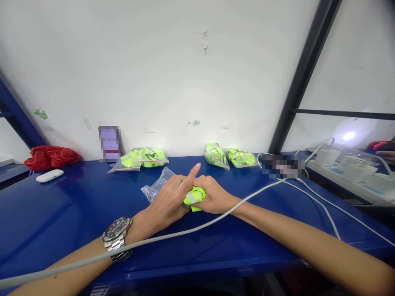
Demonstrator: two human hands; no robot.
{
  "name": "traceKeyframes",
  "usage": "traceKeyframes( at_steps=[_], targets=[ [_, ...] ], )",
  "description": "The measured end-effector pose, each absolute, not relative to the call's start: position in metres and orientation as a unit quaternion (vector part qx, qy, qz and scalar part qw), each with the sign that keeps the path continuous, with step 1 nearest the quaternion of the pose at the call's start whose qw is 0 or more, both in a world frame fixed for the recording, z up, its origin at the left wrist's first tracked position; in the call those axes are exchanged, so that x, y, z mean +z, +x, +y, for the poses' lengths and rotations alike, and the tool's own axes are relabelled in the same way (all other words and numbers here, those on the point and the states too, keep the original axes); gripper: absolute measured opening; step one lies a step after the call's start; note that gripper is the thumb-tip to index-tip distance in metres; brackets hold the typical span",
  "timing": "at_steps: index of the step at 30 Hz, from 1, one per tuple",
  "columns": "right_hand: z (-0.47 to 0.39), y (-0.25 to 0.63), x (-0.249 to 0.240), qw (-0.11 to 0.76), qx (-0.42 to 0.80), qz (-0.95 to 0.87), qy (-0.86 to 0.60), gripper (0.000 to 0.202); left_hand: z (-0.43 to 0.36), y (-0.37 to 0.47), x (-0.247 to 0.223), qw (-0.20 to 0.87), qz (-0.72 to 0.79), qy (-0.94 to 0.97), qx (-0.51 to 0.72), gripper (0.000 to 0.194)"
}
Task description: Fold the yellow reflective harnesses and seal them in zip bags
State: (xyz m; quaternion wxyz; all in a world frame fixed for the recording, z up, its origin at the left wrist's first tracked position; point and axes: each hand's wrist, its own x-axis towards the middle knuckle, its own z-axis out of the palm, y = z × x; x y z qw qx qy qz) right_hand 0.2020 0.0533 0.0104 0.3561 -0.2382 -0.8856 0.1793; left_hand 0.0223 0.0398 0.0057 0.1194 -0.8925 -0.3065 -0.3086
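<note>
Over the middle of the blue table, my left hand (168, 199) and my right hand (214, 195) close together round a bundled neon-yellow reflective vest (194, 196) with a grey reflective strip. The bundle is compact and mostly covered by my fingers. My left thumb points up and away from it. A clear plastic bag (157, 185) lies crumpled on the table just beyond my left hand; whether it touches the fingers I cannot tell. My left wrist wears a metal watch (117, 234).
Bagged neon-yellow bundles (143, 158) lie along the wall, more (243, 157) to the right. A red bag (52, 157), a white earbud case (49, 176) and a blurred phone (110, 144) are at left. A white cable (185, 231) crosses before my forearms; chargers (354, 168) stand at right.
</note>
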Motion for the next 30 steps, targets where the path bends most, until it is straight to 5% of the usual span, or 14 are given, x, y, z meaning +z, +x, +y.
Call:
traceKeyframes(
  at_steps=[5,14,30],
  targets=[
    [0.051,0.197,0.008,0.405,0.228,-0.850,-0.248,0.022,0.046,0.017,0.009,0.142,-0.276,-0.901,-0.302,0.097],
    [0.046,0.207,0.031,0.336,0.410,-0.825,-0.195,0.031,0.051,0.012,0.011,0.123,-0.330,-0.893,-0.281,0.121],
    [0.051,0.187,0.014,0.485,0.245,-0.748,-0.381,0.025,0.053,0.020,0.007,0.162,-0.291,-0.904,-0.267,0.111]
  ],
)
